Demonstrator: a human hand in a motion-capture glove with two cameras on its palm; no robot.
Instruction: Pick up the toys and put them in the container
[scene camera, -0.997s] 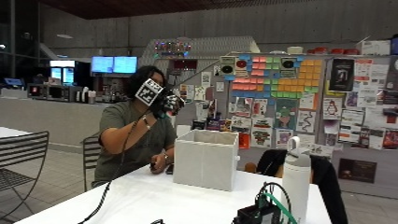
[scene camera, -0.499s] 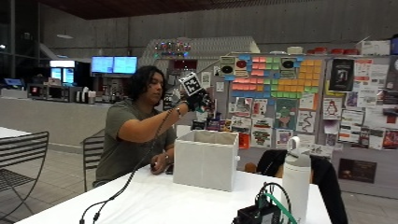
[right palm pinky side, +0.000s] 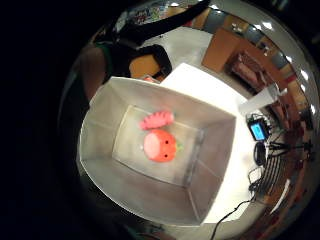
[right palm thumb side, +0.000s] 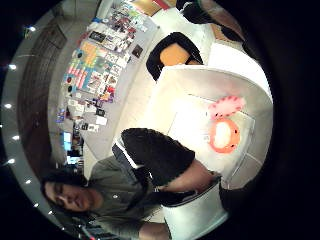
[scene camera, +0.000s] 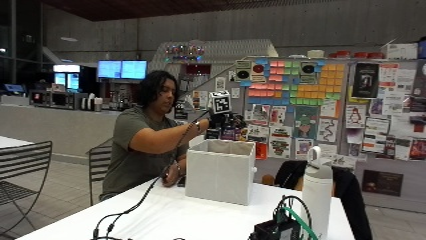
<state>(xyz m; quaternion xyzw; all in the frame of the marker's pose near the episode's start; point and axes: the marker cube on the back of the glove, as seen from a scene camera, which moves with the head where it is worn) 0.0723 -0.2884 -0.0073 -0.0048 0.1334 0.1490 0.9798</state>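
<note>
The right hand (scene camera: 214, 120) hovers above the open container (scene camera: 220, 171) on the counter (scene camera: 200, 215). Whether its fingers are released or clenched cannot be determined. Directly below the palm, on the container floor, a round red toy (right palm pinky side: 160, 145) lies touching a pink ridged toy (right palm pinky side: 157, 119).

Hazards: a sleeve or wrist catching the container rim on withdrawal is likely to tip or shift the light box. The cable (scene camera: 143, 197) trailing from the arm across the counter may snag and drag it.
</note>
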